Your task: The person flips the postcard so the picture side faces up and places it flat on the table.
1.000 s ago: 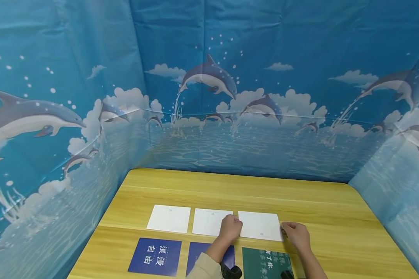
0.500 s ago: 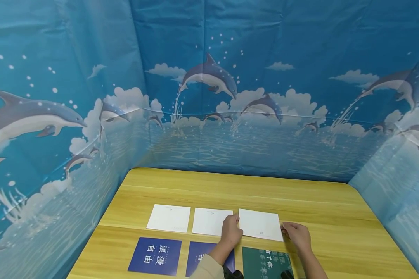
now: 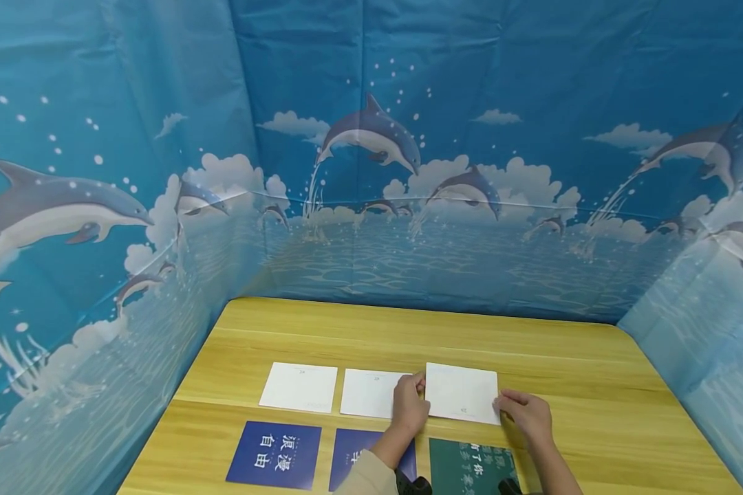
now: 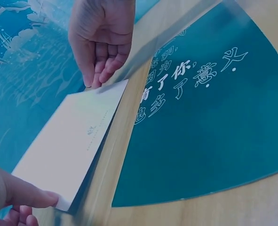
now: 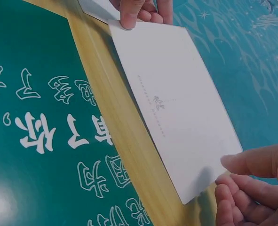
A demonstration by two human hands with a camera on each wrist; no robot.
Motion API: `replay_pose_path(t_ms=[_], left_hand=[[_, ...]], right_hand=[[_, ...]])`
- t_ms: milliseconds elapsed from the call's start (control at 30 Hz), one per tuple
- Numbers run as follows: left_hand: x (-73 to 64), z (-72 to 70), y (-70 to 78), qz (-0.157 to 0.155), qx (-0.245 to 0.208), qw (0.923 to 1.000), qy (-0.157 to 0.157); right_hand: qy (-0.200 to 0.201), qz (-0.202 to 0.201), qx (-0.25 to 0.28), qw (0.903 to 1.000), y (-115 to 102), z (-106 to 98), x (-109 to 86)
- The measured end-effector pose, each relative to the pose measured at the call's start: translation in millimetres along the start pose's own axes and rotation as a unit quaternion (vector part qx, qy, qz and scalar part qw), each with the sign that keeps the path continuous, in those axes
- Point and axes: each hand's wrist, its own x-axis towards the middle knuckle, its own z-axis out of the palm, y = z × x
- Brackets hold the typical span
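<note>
A white card (image 3: 461,393) with a small grey print near one edge hangs just above the wooden table, its near edge lifted. My left hand (image 3: 411,404) pinches its left end, thumb on top and fingers beneath. At the other end my right hand (image 3: 528,414) pinches the card between thumb and fingers, as the right wrist view shows. In front of it lies a green card (image 3: 472,464) with white lettering. Left of my left hand are two more white cards, a middle one (image 3: 371,393) and a far-left one (image 3: 298,387).
Two blue cards, one at the left (image 3: 274,455) and one partly under my left forearm (image 3: 353,450), lie in the front row on the wooden table (image 3: 594,385). A blue dolphin-print curtain (image 3: 371,261) stands around the back and sides.
Both hands now hold the right-hand white card, which has risen off the table and shifted slightly away from me. The other cards stay where they were.
</note>
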Motion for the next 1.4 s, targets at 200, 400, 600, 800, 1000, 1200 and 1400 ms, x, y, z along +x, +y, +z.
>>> replay_pose_path(t_ms=[200,400,600,800,1000,1200,1400], left_hand=[[0.4,-0.8,1.1,0.006,-0.007,0.9998,0.019],[0.7,-3.2,1.5,0.005,-0.029,0.9992,0.025],[0.1,-3.6,1.4,0.006,-0.040,0.9990,0.018],[1.8,-3.2,3.2,0.031,-0.030,0.9986,0.031],[0.3,-5.7,4.5,0.050,-0.027,0.9981,0.026],[-2.0,-6.6,3.0,0.058,-0.020,0.9980,0.014],[-0.2,-8.8,1.8,0.062,-0.032,0.9976,0.005]], right_hand=[[-0.008,-0.008,0.008,0.9999,-1.3,-0.9,0.2],[0.000,-0.021,0.000,0.9998,-1.7,-0.4,0.7],[-0.001,-0.059,-0.038,0.9975,-1.9,-1.5,-1.0],[0.011,-0.126,-0.106,0.9862,-3.8,-4.8,-5.7],[0.039,-0.175,-0.152,0.9719,-4.9,-4.4,-8.3],[0.042,-0.182,-0.164,0.9686,-2.6,-2.5,-9.6],[0.021,-0.155,-0.139,0.9779,-3.1,-2.9,-11.4]])
